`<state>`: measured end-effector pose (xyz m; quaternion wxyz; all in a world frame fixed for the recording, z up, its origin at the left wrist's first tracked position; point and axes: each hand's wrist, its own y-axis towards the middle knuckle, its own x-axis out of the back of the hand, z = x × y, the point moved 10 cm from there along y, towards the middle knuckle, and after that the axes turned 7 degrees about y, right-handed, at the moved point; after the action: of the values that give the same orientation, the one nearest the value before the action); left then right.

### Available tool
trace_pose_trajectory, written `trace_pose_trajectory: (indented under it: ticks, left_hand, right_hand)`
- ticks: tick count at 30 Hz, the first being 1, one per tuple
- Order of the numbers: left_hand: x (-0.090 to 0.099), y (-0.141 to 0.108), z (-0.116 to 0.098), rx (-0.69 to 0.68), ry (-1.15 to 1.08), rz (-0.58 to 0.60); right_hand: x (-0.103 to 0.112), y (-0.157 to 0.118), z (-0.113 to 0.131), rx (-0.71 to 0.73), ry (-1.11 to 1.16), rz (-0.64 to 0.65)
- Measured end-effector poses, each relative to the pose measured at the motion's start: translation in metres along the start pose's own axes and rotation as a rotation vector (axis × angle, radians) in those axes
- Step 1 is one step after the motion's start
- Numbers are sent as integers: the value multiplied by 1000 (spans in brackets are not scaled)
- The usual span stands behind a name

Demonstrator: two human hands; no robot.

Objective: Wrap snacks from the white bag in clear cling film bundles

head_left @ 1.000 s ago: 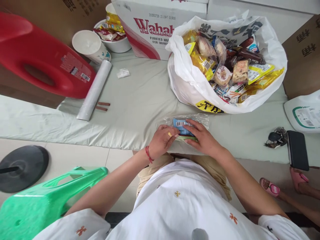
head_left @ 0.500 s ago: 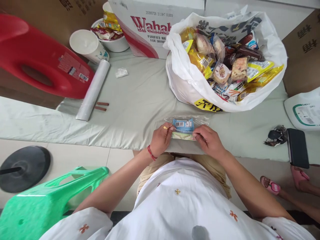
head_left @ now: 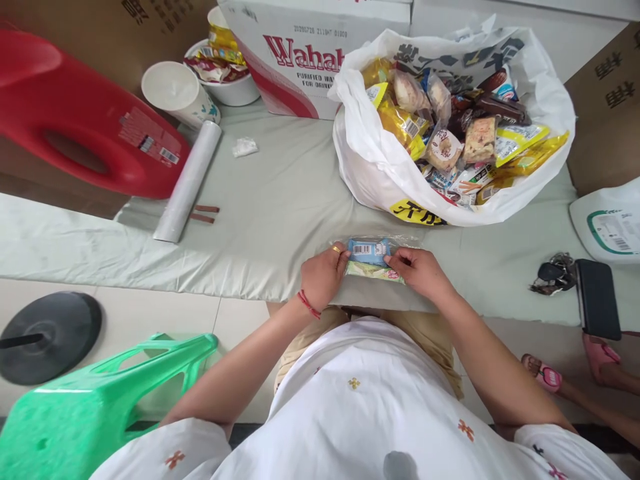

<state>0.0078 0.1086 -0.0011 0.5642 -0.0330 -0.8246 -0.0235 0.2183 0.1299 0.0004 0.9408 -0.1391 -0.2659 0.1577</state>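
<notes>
Left hand (head_left: 325, 272): fingers and thumb drawn narrow, pinching the left end of the blue packet (head_left: 367, 251); a ring and a red bracelet show
Right hand (head_left: 419, 270): thumb and fingers likewise pinched, on the right end of the same packet; whether either grip also takes in film, I cannot tell
Blue packet: between the hands near the front edge of the table (head_left: 275, 193), barcode facing up
Green packet (head_left: 373, 271): just on the wearer's side of the blue one, long sides together, its upper edge partly covered
Film (head_left: 413, 241): thin and see-through, spread loosely beyond the packets; how far it runs under or around them is hard to see
Done, by the look of it: the two packets are lined up one against the other
Left, by the look of it: the film beyond them lies slack and is not closed over snugly, and many snacks (head_left: 480, 141) sit in the bag (head_left: 373, 177), apart from both hands
Bag: white, wide open, behind the packets and to the right
Roll (head_left: 187, 183): lying at the left beside the red jug (head_left: 150, 143), two brown strips (head_left: 205, 213) near it
Far left: a paper cup (head_left: 173, 90) and a bowl (head_left: 240, 92) holding more wrapped snacks
Far right: keys (head_left: 554, 275) beside a phone (head_left: 597, 300)
</notes>
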Motion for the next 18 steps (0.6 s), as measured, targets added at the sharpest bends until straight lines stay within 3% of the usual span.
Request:
trace_pose_trajectory:
  ticks: [3, 6, 9, 11, 14, 16, 18]
  left_hand:
    - [6, -3, -4, -44, 41, -58]
    - [19, -7, -26, -259, 12, -160]
    - [13, -11, -55, -557, -23, -23]
    - [8, -11, -64, -663, -22, 75]
    - [8, -6, -64, -688, -16, 101]
    - [9, -6, -64, -696, -25, 91]
    - [10, -7, -64, -701, -42, 84]
  right_hand:
    - [-1, 1, -1, -9, -1, 27]
    - [-1, 2, 2, 40, -35, 12]
    - [0, 3, 2, 90, -47, -7]
    - [2, 3, -3, 78, -41, 11]
    - [29, 3, -1, 81, -175, -145]
    - [46, 0, 20, 184, -313, -291]
    - [41, 2, 47, 324, -401, -289]
